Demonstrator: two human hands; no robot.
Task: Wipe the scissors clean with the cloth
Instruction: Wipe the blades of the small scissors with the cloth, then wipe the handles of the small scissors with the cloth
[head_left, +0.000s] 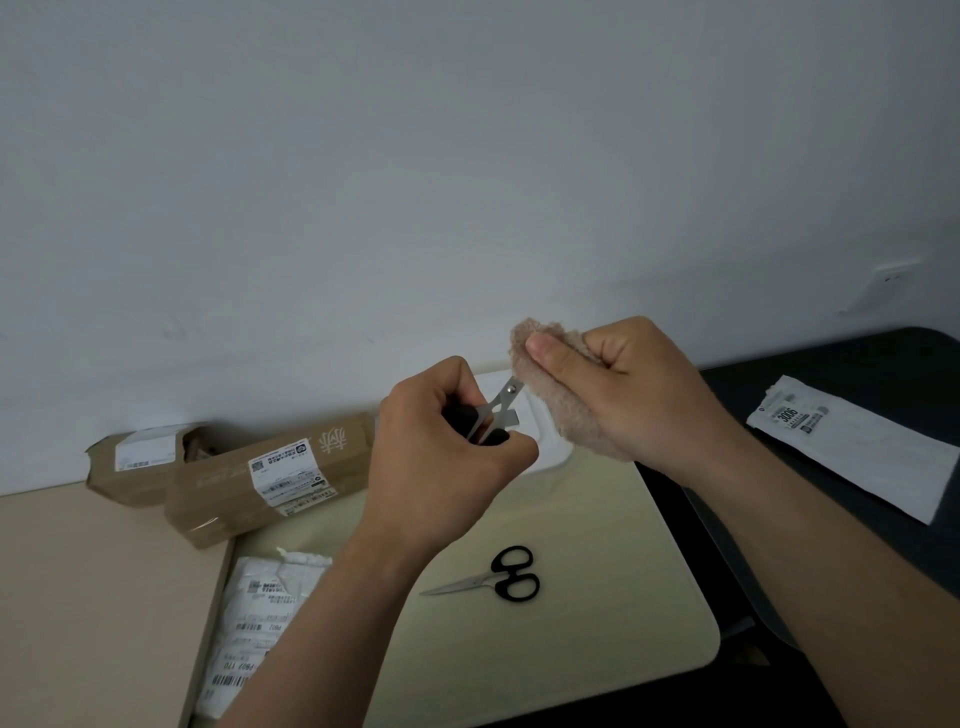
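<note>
My left hand (441, 447) grips the black handles of a pair of scissors (501, 402), held up above the table. The steel blades point up and right, their tips hidden inside a fluffy beige cloth (558, 400). My right hand (634, 389) holds that cloth bunched up, thumb pressed on top, wrapped round the blade end. A second pair of black-handled scissors (493, 577) lies shut on the pale yellow table top (597, 571), blades pointing left.
Two brown cardboard parcels (249, 478) lie at the back left against the wall. A white mailer bag (254, 623) sits at the front left. Another white labelled bag (857, 441) rests on the dark surface to the right. A white tray (550, 447) lies under my hands.
</note>
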